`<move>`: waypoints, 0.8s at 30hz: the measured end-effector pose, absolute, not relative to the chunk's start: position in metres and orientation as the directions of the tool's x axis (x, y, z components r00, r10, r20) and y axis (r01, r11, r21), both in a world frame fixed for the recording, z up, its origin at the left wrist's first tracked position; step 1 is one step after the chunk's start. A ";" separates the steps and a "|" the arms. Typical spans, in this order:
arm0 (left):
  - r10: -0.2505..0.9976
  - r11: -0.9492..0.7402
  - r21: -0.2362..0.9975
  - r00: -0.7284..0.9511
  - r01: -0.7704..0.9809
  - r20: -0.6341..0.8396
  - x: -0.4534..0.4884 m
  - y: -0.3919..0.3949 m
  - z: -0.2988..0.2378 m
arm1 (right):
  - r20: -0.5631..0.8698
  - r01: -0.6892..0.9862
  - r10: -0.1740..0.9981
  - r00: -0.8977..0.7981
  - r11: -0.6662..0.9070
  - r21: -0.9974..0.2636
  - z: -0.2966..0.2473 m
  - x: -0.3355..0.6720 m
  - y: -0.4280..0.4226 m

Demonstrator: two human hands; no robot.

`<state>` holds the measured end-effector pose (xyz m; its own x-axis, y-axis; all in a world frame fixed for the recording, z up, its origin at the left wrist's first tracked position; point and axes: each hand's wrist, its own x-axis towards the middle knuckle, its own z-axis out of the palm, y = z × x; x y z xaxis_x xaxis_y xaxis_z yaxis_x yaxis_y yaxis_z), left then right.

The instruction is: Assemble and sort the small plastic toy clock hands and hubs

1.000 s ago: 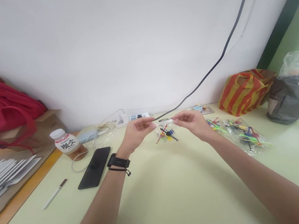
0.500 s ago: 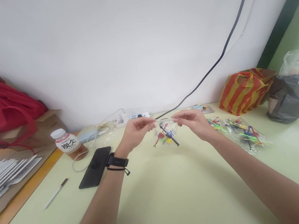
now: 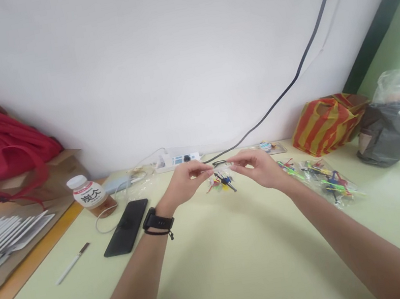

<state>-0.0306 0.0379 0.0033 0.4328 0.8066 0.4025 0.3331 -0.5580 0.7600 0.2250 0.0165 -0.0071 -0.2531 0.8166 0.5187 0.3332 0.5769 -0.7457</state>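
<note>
Two-handed hold: yr L hand (image 3: 186, 181) and R hand (image 3: 259, 166) pinch the top of a clear plastic packet (image 3: 220, 179) btwn fingers (image 3: 198, 166), coloured pcs (image 3: 225, 181) inside, over the pale green surface (image 3: 228, 263). Smartphone (image 3: 126, 228) & drink bottle (image 3: 91, 196) sit on yr L; striped bag (image 3: 329, 125) R, nr white wall (image 3: 169, 62).
</note>
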 end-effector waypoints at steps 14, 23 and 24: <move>0.746 -0.635 0.667 0.532 0.390 0.400 -0.016 0.024 0.006 | 0.486 0.423 0.790 -0.374 0.612 -0.669 -0.001 0.223 0.009; 0.745 -0.594 0.717 0.587 0.366 0.317 -0.023 0.023 0.013 | 0.381 0.408 0.780 -0.496 0.597 -0.690 0.005 0.218 0.002; 0.749 -0.582 0.725 0.590 0.368 0.301 -0.025 0.024 0.015 | 0.358 0.403 0.779 -0.515 0.589 -0.701 0.008 0.219 0.000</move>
<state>-0.0254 0.0240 0.0150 0.5899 0.7492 0.3011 0.3684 -0.5815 0.7253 0.2190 0.0002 0.0082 -0.5154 0.7787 0.3576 0.4027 0.5885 -0.7010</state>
